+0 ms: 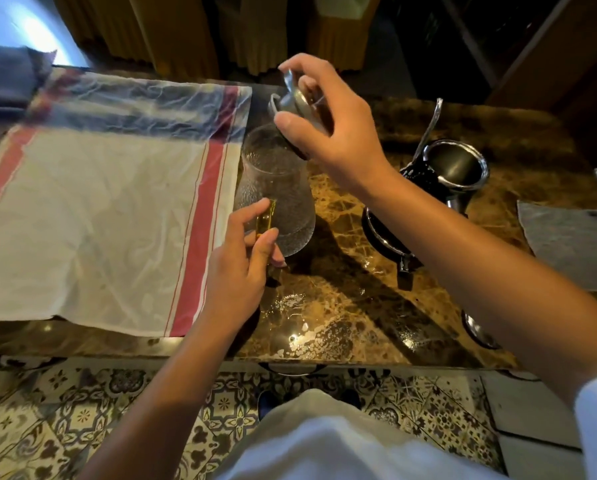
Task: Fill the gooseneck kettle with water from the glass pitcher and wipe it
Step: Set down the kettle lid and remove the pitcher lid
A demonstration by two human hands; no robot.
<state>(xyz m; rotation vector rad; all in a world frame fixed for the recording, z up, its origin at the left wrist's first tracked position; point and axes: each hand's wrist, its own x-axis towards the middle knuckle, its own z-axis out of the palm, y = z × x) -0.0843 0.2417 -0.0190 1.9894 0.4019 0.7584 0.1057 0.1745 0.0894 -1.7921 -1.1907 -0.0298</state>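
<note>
A textured glass pitcher (279,188) with an amber handle stands on the brown marble table (342,306), beside a cloth. My left hand (241,268) is closed around the amber handle. My right hand (328,123) hovers over the pitcher's mouth and holds a metal lid (290,98), lifted and tilted. The steel gooseneck kettle (452,168) stands to the right with its top open and its thin spout rising behind it. My right forearm crosses in front of the kettle's base.
A white cloth with red stripes (110,216) covers the table's left half. A grey wipe cloth (574,244) lies at the right edge. Something dark and round (480,334) sits near the table's front right. Patterned floor tiles lie below.
</note>
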